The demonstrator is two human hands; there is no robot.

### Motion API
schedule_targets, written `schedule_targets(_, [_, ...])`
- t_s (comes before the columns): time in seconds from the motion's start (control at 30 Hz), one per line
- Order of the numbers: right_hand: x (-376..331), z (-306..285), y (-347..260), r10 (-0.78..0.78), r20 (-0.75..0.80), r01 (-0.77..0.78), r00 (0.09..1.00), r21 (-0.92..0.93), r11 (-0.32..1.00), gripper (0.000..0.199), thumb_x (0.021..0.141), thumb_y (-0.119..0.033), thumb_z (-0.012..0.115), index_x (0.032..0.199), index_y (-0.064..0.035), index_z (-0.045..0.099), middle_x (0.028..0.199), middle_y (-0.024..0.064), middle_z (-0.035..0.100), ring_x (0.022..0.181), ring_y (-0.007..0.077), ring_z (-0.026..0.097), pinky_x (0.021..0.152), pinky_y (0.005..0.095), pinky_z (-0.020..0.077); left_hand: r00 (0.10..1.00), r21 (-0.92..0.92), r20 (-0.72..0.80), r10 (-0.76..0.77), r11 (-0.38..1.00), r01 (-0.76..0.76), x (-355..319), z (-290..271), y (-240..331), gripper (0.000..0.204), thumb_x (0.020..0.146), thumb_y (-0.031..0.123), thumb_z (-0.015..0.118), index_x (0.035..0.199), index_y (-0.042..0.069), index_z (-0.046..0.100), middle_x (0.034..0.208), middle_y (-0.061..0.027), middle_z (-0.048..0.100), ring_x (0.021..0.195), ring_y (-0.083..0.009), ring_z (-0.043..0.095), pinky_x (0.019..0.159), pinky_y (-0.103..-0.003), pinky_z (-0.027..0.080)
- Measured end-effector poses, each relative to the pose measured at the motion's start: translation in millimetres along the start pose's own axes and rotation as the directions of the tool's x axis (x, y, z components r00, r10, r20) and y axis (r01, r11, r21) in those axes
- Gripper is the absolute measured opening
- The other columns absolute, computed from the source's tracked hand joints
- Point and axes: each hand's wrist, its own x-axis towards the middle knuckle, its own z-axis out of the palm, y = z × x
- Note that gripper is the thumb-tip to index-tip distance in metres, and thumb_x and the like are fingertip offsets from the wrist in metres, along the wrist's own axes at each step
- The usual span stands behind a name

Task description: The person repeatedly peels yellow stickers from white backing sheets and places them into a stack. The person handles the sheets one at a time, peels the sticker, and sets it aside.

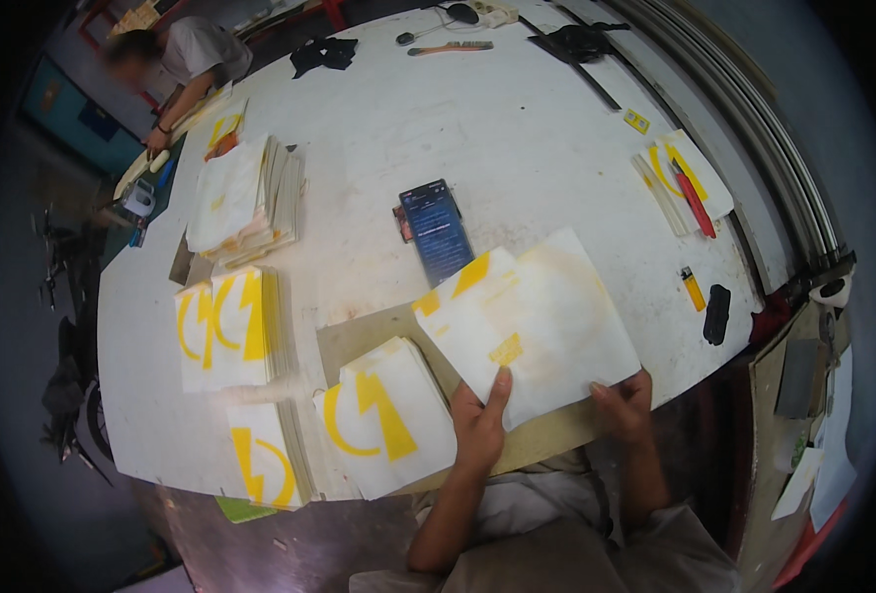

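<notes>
Both of my hands hold flat white sheets with yellow print (571, 311), tilted over the table's near edge. Two sheets seem to overlap; whether they are single sheets or flat bags I cannot tell. My left hand (481, 423) grips the near left edge, thumb on top. At the near right corner my right hand (624, 405) pinches the edge, its fingers partly hidden underneath. Just left of my left hand lies a stack of similar sheets (383, 420) with a bold yellow mark. A brown board (359, 334) lies partly under that stack and the held sheets.
A lit phone (438, 232) lies beyond the held sheets. More stacks (235, 331) line the left side, with a taller pile (245, 198) behind. At right are a red cutter (693, 203), a yellow lighter (693, 289) and a black object (716, 314). Another person (196, 59) works far left.
</notes>
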Motion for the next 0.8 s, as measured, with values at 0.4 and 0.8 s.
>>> schedule_targets(0.4, [-5.0,29.1,-1.8,0.071,-0.292,-0.102,0.954,-0.093,0.99,0.028,0.096,-0.007,0.068,0.12,0.0048,0.064,0.113,0.0093,0.071,0.102,0.0143,0.065,0.091,0.0309,0.0507,0.997,-0.068,0.023,-0.071,0.995,0.072,-5.5,19.2,-20.5,0.03,0.102,0.017,0.067,0.121,-0.005,0.062,0.11,-0.0085,0.071,0.098,-0.0098,0.063,0.087,-0.026,0.05])
schedule_targets(0.8, [8.3,-27.5,-0.2,-0.092,-0.343,0.093,0.935,-0.013,0.996,0.033,0.096,-0.003,0.065,0.127,0.0071,0.058,0.121,0.0123,0.068,0.108,0.0189,0.066,0.098,0.0345,0.0503,0.99,-0.196,0.053,-0.127,0.971,0.135,-11.7,10.9,-35.6,0.035,0.104,0.011,0.06,0.134,-0.002,0.048,0.123,-0.0141,0.063,0.105,-0.0182,0.063,0.098,-0.035,0.051])
